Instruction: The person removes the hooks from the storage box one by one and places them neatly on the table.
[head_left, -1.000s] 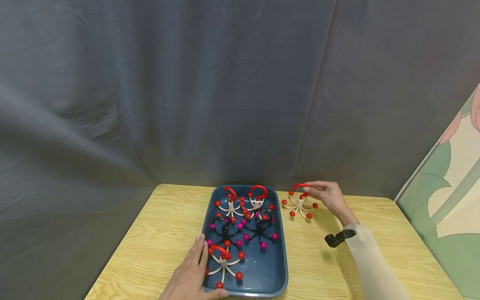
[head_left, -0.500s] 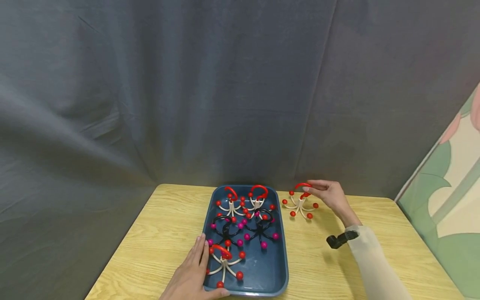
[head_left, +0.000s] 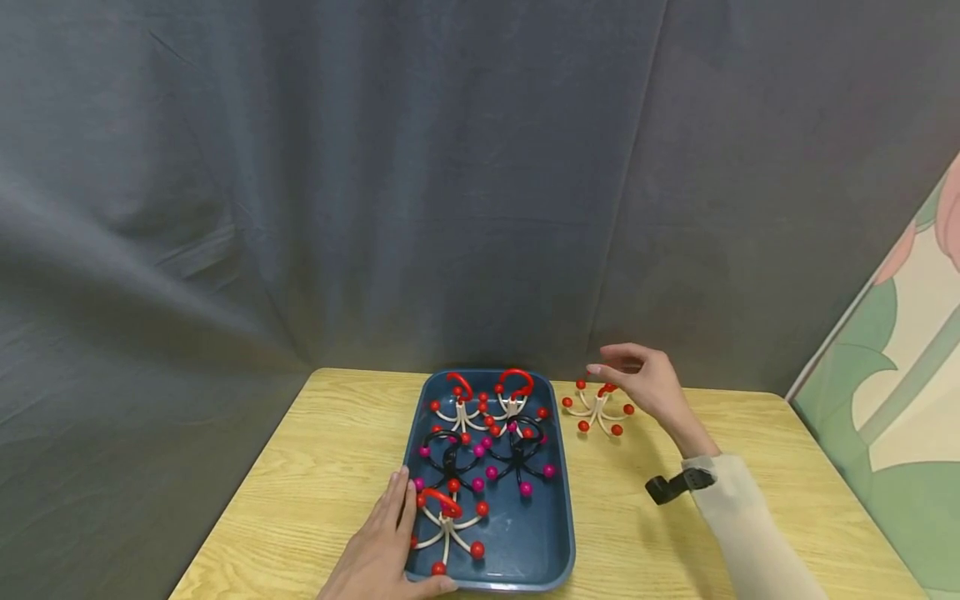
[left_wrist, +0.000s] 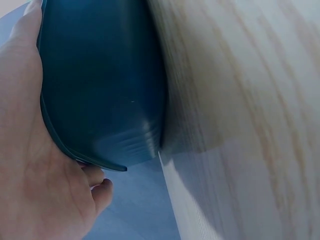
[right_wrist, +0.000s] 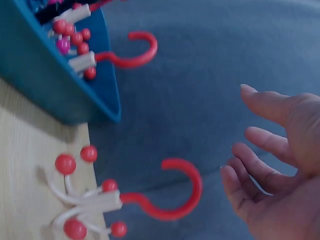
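My right hand (head_left: 647, 386) hovers over a white multi-arm hanger (head_left: 598, 410) with a red hook and red ball tips. That hanger stands on the table to the right of the blue tray (head_left: 573, 533). In the right wrist view, a gap separates my loosely bent fingers from the red hook (right_wrist: 186, 202). My left hand (head_left: 380, 542) rests against the tray's near left corner, fingers straight along the rim and thumb over the front edge. Inside the tray lie white hangers with red hooks (head_left: 447, 527) and black hangers (head_left: 519, 454) with magenta tips.
The wooden table (head_left: 300, 492) extends on both sides of the tray. A grey curtain (head_left: 480, 183) hangs right behind it. A wall panel with a leaf pattern (head_left: 892, 433) stands at the right. A black strap camera (head_left: 678, 483) is on the right wrist.
My right hand has let go of the hanger's red hook and risen slightly up and left. The hanger stays standing on the table. The left hand has not moved.
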